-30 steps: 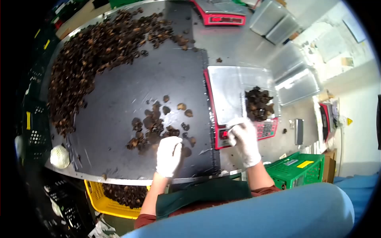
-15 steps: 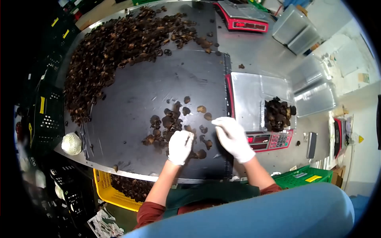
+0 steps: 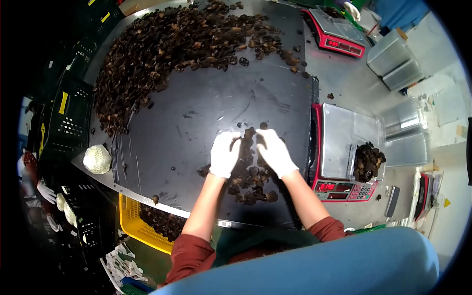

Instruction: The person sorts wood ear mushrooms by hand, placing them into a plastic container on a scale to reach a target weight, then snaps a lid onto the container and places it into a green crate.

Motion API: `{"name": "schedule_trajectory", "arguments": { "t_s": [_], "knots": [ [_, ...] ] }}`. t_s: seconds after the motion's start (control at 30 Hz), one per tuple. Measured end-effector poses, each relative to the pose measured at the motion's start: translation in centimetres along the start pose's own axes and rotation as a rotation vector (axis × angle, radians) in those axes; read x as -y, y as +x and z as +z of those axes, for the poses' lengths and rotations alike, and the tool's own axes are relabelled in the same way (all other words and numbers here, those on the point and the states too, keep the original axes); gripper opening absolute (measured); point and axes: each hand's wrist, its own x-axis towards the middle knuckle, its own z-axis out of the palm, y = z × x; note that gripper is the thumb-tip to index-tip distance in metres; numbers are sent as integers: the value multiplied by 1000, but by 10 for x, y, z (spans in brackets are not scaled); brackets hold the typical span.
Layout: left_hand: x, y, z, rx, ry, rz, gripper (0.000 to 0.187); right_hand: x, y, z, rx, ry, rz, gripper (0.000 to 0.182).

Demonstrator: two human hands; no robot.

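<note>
A small pile of dark wood ear mushrooms [image 3: 251,179] lies on the black mat [image 3: 196,115], between and below my two hands. At its left side is my left hand [image 3: 225,155] in a white glove, fingers pointing forward and thumb apart. My right hand [image 3: 275,155], gloved too, flanks the pile on the right with its fingers apart and fingertips near a few mushrooms. Both hands rest low at the mat, touching or very close to the pieces. The undersides of the fingers are hidden.
A large mushroom heap [image 3: 152,54] covers the far left. To the right, a red scale [image 3: 344,142] bears a clear box of mushrooms [image 3: 368,162]. Another scale [image 3: 339,34], stacked clear boxes [image 3: 403,132], a netted white ball [image 3: 97,160] and a yellow crate [image 3: 129,221] surround the work area.
My right hand has moved left and forward, toward my left hand. The scattered mushrooms are gathered closer together between the hands. The head view has shifted, and another person's gloved hand appears at the top right.
</note>
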Motion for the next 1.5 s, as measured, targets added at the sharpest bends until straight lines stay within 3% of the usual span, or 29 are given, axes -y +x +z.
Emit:
{"name": "schedule_trajectory", "arguments": {
  "t_s": [0.03,0.1,0.17,0.23,0.3,0.33,0.37,0.43,0.5,0.53,0.57,0.63,0.67,0.7,0.77,0.9,0.97,1.03,1.1,1.17,1.2,1.23,1.27,1.4,1.5],
  "knots": [
    [2,11,6,38,48,39,24,3,1,8,94,-117,37,32],
    [4,29,19,211,87,26,34,-8,4,15,150,-60,86,29],
    [9,36,33,330,207,29,40,-22,5,15,19,113,103,25],
    [12,47,33,421,119,-31,33,-26,2,0,140,655,509,25],
    [26,52,31,293,-167,-123,26,-30,-1,-16,125,1556,642,30],
    [29,50,28,108,-250,-153,22,-28,-3,-25,136,1703,735,34],
    [30,55,16,167,-424,-367,22,-25,-4,-29,124,1766,761,33],
    [45,56,1,169,-516,-470,21,-22,1,-24,157,1502,744,29],
    [47,56,-8,12,-160,-173,23,-13,9,-18,240,1192,721,22],
    [44,47,-15,19,140,-63,25,-7,11,-16,287,946,636,22],
    [34,46,-23,9,135,-37,21,-1,13,-9,273,651,449,25],
    [29,38,-33,344,191,-113,15,14,17,1,181,114,130,29],
    [24,31,-31,358,191,-65,14,16,16,8,229,-5,140,36],
    [21,22,-28,352,288,14,14,13,14,21,139,-92,-8,38],
    [20,5,-18,253,367,171,14,14,15,24,265,-195,77,37],
    [19,-3,-26,225,164,134,18,8,11,3,336,-105,129,34],
    [16,-9,-32,101,-56,-4,16,4,1,-8,305,-3,200,37],
    [17,-7,-39,169,-374,-450,16,-11,-6,-15,324,435,340,32],
    [17,2,-35,112,-210,-308,27,-4,-11,-29,278,1071,791,31],
    [20,8,-23,174,37,-28,32,-7,-19,-33,242,1302,814,33],
    [13,16,-21,297,177,42,35,-10,-23,-32,234,1379,837,33],
    [14,15,-11,216,262,173,34,-12,-26,-33,227,1455,859,33],
    [14,16,-3,251,302,194,32,-10,-28,-33,230,1459,848,28],
    [21,26,5,333,279,158,24,-13,-37,-42,186,1586,812,42],
    [-15,44,-29,242,-174,-75,13,-7,-36,-56,137,1773,741,46]
  ]
}}
